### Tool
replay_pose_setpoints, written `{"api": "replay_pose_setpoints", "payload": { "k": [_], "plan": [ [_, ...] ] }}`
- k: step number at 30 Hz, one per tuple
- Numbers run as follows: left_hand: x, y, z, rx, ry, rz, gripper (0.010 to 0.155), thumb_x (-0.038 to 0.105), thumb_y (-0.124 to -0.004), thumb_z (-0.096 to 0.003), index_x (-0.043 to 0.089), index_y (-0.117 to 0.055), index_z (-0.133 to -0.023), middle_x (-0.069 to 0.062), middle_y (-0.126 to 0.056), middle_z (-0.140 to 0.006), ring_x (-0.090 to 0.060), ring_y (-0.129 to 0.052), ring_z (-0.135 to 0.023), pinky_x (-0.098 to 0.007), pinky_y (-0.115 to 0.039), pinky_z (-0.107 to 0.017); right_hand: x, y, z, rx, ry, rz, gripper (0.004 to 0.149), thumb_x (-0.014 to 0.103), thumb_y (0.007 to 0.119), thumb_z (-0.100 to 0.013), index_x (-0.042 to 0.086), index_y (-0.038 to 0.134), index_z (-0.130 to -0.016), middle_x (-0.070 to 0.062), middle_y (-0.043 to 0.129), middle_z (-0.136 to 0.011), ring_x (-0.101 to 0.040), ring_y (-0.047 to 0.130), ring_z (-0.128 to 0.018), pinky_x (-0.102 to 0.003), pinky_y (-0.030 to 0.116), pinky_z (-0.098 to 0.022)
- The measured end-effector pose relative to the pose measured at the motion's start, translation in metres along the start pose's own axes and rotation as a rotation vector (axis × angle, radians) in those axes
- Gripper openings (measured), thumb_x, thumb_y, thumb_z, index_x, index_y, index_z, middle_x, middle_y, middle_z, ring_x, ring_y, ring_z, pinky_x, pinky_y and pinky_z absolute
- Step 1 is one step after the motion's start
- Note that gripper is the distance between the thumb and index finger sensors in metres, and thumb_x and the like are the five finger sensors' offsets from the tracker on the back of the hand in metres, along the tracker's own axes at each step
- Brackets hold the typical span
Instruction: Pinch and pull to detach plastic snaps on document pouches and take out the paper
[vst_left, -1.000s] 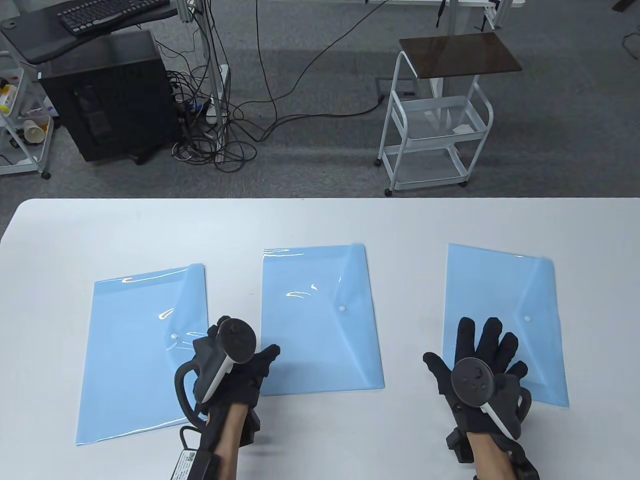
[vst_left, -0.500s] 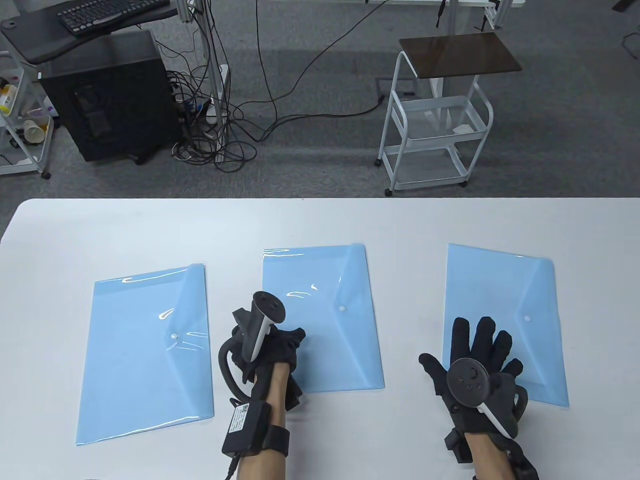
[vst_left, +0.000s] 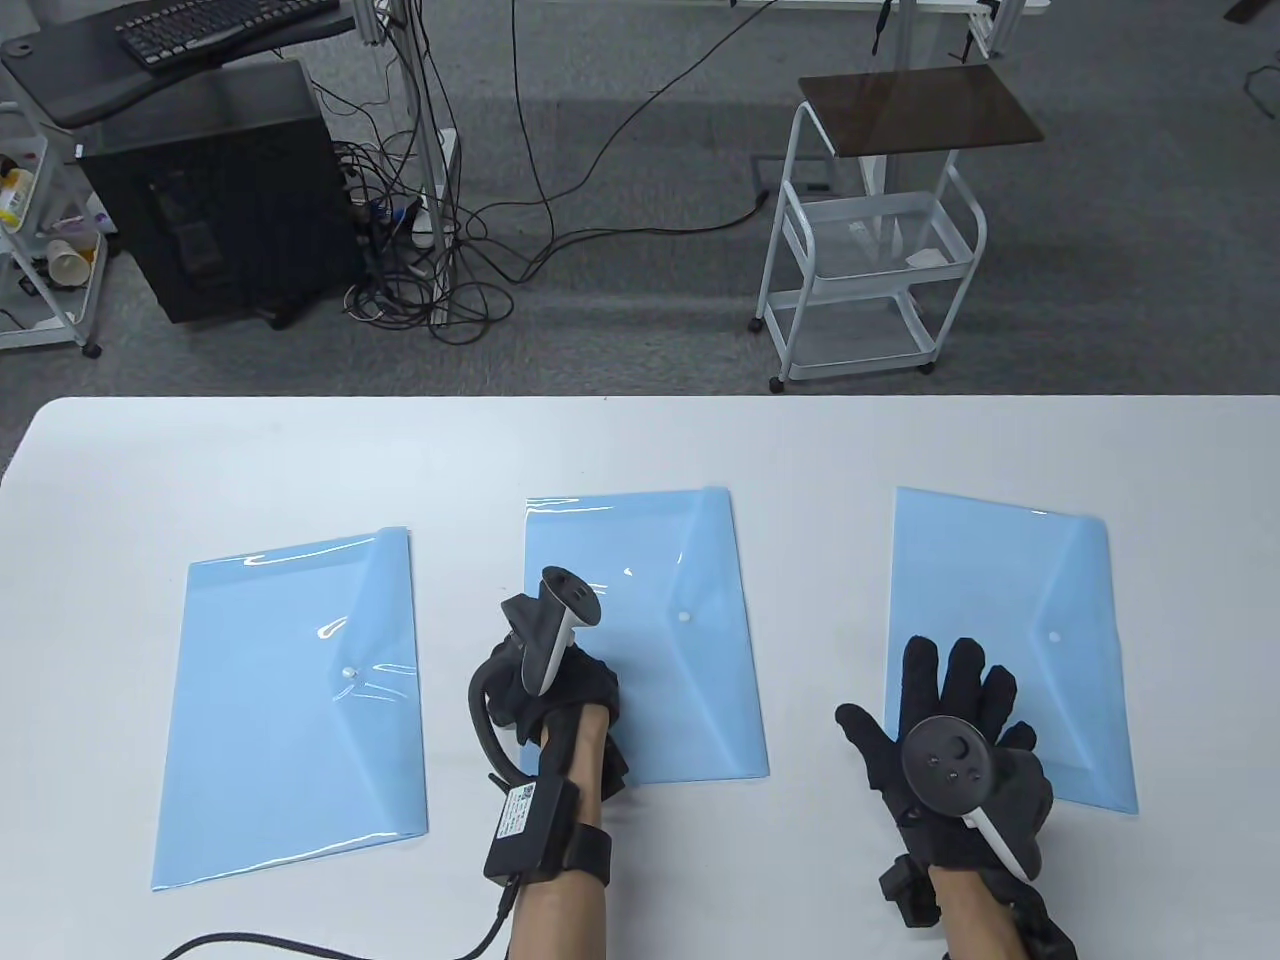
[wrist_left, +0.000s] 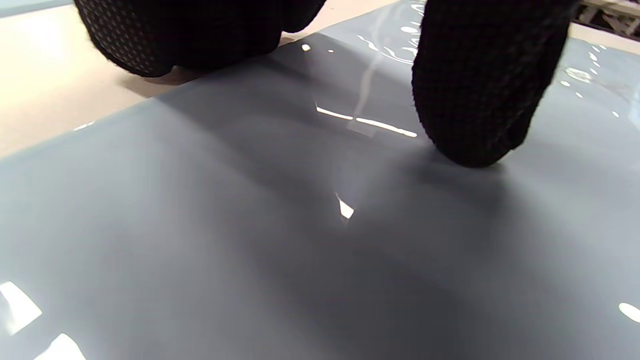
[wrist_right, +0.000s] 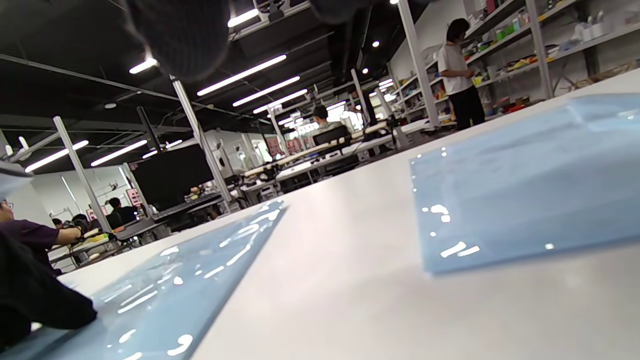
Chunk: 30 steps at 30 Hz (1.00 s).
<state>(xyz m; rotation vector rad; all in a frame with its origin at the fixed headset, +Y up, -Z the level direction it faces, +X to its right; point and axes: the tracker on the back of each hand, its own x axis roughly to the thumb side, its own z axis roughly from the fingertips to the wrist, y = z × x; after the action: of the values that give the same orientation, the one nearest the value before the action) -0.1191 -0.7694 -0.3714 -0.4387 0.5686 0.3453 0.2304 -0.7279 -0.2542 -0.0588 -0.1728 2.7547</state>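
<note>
Table view. White table (vst_left: 640, 440); three light-blue document pouches lie flat on it, flaps closed, each white snap fastened. Landmark: middle pouch (vst_left: 660, 560). Its snap (vst_left: 684, 619) sits right of its centre, at the tip of the flap. Left pouch (vst_left: 270, 720) lies apart to its left, right pouch (vst_left: 1040, 600) well apart to its right, with its own snap (vst_left: 1054, 636). Left hand (vst_left: 556, 690), tracker uppermost, rests on the middle pouch's near left part, short of the snap; its fingers are hidden under the hand here. Right hand (vst_left: 940, 720) lies flat, fingers spread and straight, on the near left corner of the right pouch, gripping nothing. No paper is out.

Left wrist view. Glossy pouch surface fills the frame. One gloved fingertip (wrist_left: 475, 100) touches the sheet; other fingers (wrist_left: 190, 35) sit at the pouch edge by the bare table. Nothing is pinched; whether the fingers are curled or straight cannot be told.

Right wrist view. Low across the table: middle pouch (wrist_right: 200, 270) at left, right pouch (wrist_right: 530, 190) at right, both flat.

Handling note. Step in hand appears to be steadying the middle pouch. Probably best: press the body flat beside the snap, pinch the flap tip close to the snap, and pull upward rather than sideways, so the thin plastic neither slides nor creases.
</note>
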Motion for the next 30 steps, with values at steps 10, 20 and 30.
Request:
{"api": "replay_pose_setpoints", "payload": {
  "k": [10, 20, 30],
  "plan": [
    [-0.019, 0.007, -0.007, 0.044, 0.003, 0.122, 0.050, 0.040, -0.101, -0.0426, 0.017, -0.087, -0.085, 0.001, -0.095, -0.072, -0.027, -0.096, -0.059, -0.055, -0.082, -0.052, 0.001, 0.003, -0.003, 0.011, -0.003, 0.007, 0.091, 0.063, 0.066, -0.055, 0.005, 0.034, -0.118, -0.042, 0.027, -0.121, -0.075, 0.030, -0.097, -0.092, 0.034, -0.053],
    [-0.031, 0.016, 0.005, -0.002, -0.105, 0.277, 0.041, 0.031, -0.090, -0.0503, 0.022, -0.081, -0.089, -0.006, -0.101, -0.077, -0.022, -0.111, -0.054, -0.034, -0.098, -0.034, -0.002, -0.002, 0.002, 0.003, -0.003, -0.024, 0.091, 0.063, 0.067, -0.055, 0.005, 0.035, -0.117, -0.042, 0.030, -0.120, -0.075, 0.032, -0.097, -0.092, 0.035, -0.053],
    [-0.078, 0.038, 0.029, -0.048, -0.266, 0.659, 0.042, 0.028, -0.086, -0.0524, 0.025, -0.080, -0.094, -0.003, -0.101, -0.080, -0.020, -0.113, -0.047, -0.030, -0.098, -0.031, 0.000, -0.002, 0.002, 0.001, -0.019, -0.033, 0.091, 0.063, 0.067, -0.055, 0.004, 0.036, -0.117, -0.042, 0.032, -0.120, -0.075, 0.034, -0.097, -0.092, 0.036, -0.053]
  ]
}}
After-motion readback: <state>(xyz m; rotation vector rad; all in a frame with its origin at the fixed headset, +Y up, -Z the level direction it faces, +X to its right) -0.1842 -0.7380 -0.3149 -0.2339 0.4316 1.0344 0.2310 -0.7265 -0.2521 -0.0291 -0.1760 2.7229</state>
